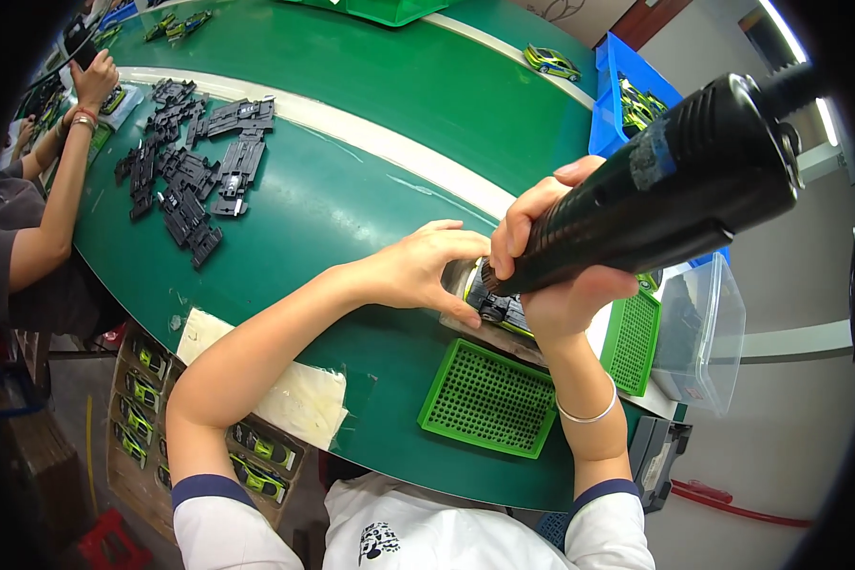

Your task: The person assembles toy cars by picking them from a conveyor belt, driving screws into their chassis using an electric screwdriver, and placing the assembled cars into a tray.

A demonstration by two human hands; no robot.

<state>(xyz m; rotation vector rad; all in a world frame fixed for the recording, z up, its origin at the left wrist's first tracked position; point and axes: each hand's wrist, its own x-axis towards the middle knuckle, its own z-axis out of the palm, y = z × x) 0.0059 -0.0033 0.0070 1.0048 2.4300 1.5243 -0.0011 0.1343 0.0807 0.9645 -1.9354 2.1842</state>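
Note:
My right hand (562, 312) is wrapped round a thick black electric screwdriver (636, 190), which slants down and left from its cable end. The screwdriver's lower end is over a yellow-green toy car (503, 313), lying underside up with its black base showing. That car rests in a low holder on the bench, partly covered by my hands. My left hand (413, 271) grips the car's left end, thumb on the near side and fingers on the far side. The tool's tip is hidden.
Several black toy car bases (242, 161) lie piled at left on the green bench (351, 209). Green perforated trays (434, 399) and a clear box (722, 332) stand nearby; a blue bin (603, 114) holds cars behind. At left, a co-worker's arm (59, 214) reaches the bench.

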